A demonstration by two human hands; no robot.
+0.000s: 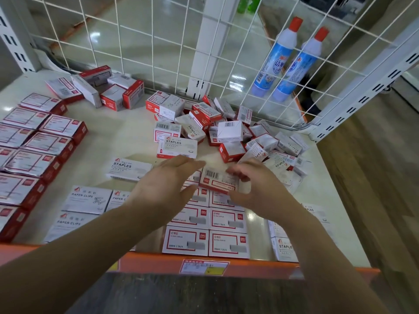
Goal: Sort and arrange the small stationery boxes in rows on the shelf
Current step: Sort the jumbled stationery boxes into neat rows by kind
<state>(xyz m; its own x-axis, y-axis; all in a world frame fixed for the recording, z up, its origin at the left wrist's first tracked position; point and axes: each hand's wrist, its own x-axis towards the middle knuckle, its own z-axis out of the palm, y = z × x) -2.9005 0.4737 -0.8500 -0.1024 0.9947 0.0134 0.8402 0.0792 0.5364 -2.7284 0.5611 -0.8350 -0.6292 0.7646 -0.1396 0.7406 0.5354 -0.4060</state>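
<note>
White wire grid — glossy floor, wooden floor

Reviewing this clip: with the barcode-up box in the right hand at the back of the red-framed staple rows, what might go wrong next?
1. The box in the right hand shows its barcode side, while the red-framed staple rows lie label-up; it may be set down mismatched.
2. The left hand hovers open over the rows and could nudge them askew.
3. The unsorted pile sits close behind; a sleeve or wrist might topple boxes into the rows.
</note>
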